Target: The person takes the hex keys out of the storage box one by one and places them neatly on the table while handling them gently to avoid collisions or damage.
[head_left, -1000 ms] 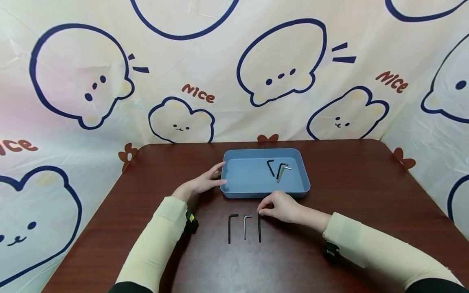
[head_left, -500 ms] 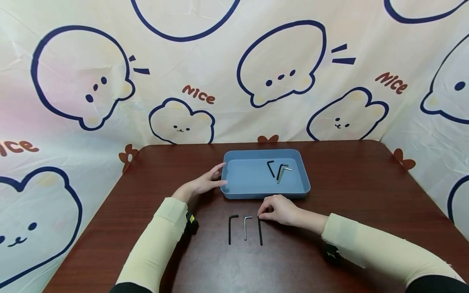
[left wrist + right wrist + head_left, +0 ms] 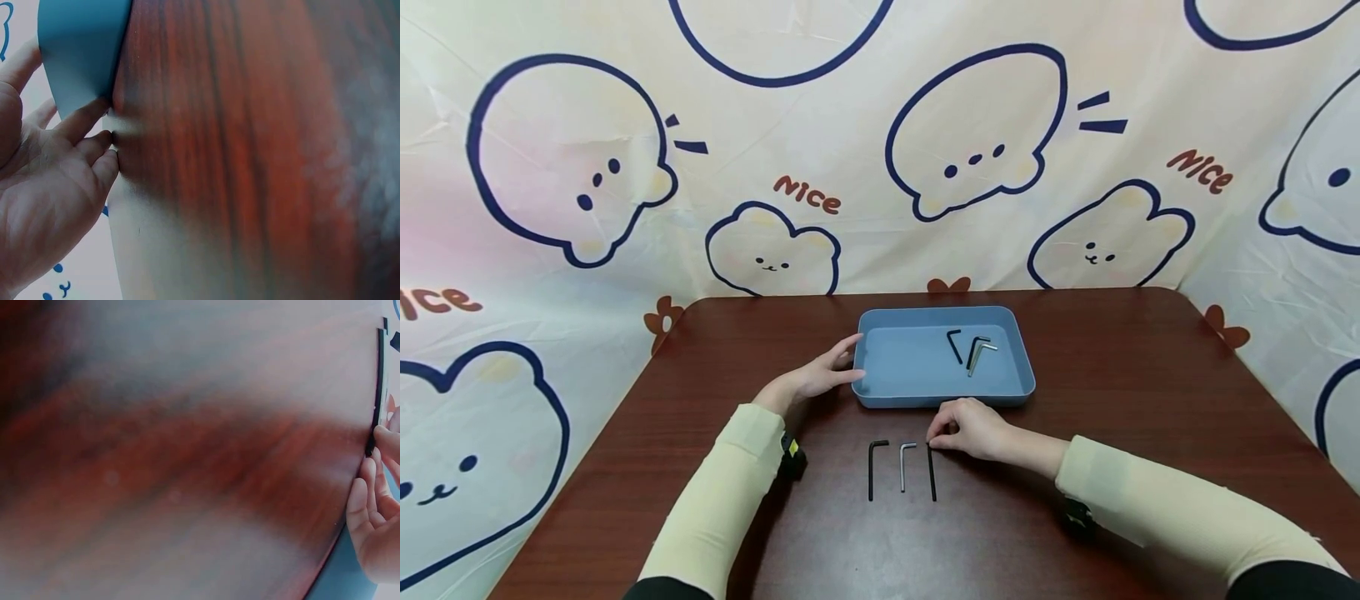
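Note:
My right hand (image 3: 973,429) pinches the bent top end of a black hex key (image 3: 932,477), whose long arm points toward me. The right wrist view shows thumb and fingertips of the right hand (image 3: 381,531) at one end of this black hex key (image 3: 379,375). Left of it, in a row on the table, lie a silver hex key (image 3: 902,471) and another black hex key (image 3: 871,475). My left hand (image 3: 808,377) rests against the left side of a blue tray (image 3: 895,367), thumb and fingers spread. In the left wrist view its fingertips touch the tray's wall (image 3: 81,50).
Inside the tray, toward its right side, lie two black hex keys, one apart (image 3: 954,347) and one (image 3: 973,348) beside a silver hex key (image 3: 976,360). The brown table (image 3: 1112,367) ends at a cartoon-printed cloth (image 3: 865,242) behind and at both sides.
My right hand has come down slightly toward me, and the pinched black hex key has shifted a little the same way. The left hand and the tray stay put.

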Available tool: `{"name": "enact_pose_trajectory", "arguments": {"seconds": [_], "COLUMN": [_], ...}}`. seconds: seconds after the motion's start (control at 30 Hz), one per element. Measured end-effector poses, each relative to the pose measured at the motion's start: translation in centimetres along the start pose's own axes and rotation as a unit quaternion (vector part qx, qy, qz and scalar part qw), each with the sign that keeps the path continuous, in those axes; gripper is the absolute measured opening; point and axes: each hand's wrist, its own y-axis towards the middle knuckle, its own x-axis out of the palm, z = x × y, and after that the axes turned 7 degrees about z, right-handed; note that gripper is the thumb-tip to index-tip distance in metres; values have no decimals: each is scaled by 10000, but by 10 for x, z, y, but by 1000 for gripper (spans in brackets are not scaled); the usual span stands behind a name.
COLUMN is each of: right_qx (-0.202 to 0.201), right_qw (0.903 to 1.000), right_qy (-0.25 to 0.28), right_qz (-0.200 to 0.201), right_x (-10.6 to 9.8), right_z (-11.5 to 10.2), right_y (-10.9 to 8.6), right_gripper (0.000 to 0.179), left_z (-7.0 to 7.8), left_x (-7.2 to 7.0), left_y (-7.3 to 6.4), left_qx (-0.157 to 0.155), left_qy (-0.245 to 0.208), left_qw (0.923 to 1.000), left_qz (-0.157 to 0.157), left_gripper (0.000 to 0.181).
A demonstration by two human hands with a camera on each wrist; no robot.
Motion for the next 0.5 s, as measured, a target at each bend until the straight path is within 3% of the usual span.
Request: {"name": "enact_pose_trajectory", "arguments": {"seconds": [0.07, 0.3, 0.5], "right_qx": [141, 56, -181], "right_qw": [9999, 9999, 9993], "right_qy": [-1, -94, 286], "right_qz": [-76, -66, -182], "right_x": [0, -3, -16], "right_z": [-1, -5, -15], "right_y": [1, 3, 10], "right_gripper": [7, 7, 9], "left_z": [0, -1, 1], "left_x": [0, -1, 0], "left_y": [0, 0, 0], "left_qx": [-9, -14, 24], "left_qy": [-29, -38, -30], "left_qw": [10000, 10000, 10000], "left_qz": [-20, -25, -14], "left_gripper": [74, 74, 73]}}
